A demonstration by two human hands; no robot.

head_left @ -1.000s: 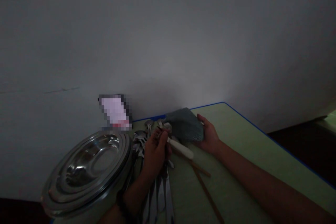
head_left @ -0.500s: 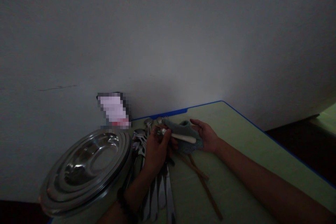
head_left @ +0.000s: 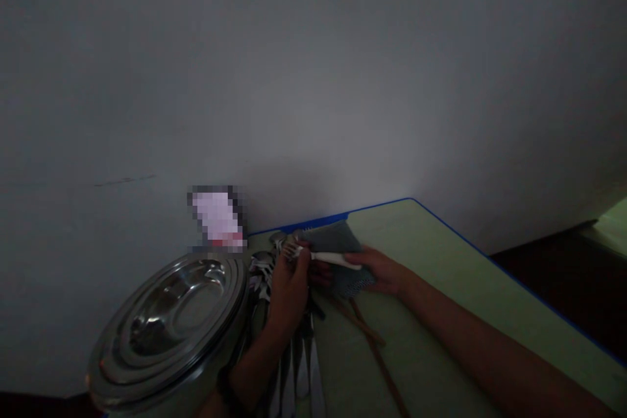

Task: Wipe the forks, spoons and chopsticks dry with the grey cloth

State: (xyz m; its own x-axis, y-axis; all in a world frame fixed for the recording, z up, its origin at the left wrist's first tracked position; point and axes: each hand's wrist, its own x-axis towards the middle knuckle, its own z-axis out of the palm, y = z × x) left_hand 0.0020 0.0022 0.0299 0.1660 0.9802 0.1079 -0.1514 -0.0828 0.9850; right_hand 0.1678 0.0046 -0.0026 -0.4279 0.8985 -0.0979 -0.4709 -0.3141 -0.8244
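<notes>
My left hand [head_left: 291, 284] is closed on a fork with a white handle [head_left: 329, 258], held near its metal head, prongs pointing left. The white handle lies across a grey-blue cloth [head_left: 337, 255]. My right hand [head_left: 379, 271] holds that cloth from below and the right, fingers curled around it and against the handle's end. Both hands hover over the far part of a green table [head_left: 441, 287]. Several metal spoons and forks [head_left: 294, 366] lie in a row under my left wrist.
A stack of round steel trays [head_left: 171, 326] stands at the left. Two wooden chopsticks [head_left: 372, 346] lie on the table below the cloth. A pixelated card [head_left: 218, 219] leans on the white wall behind. The table's blue edge [head_left: 490, 258] runs along the right.
The cloth went from spread upright to folded under the fork's handle. My right hand moved left and closed on it, while the fork's handle swung from pointing down-right to nearly level.
</notes>
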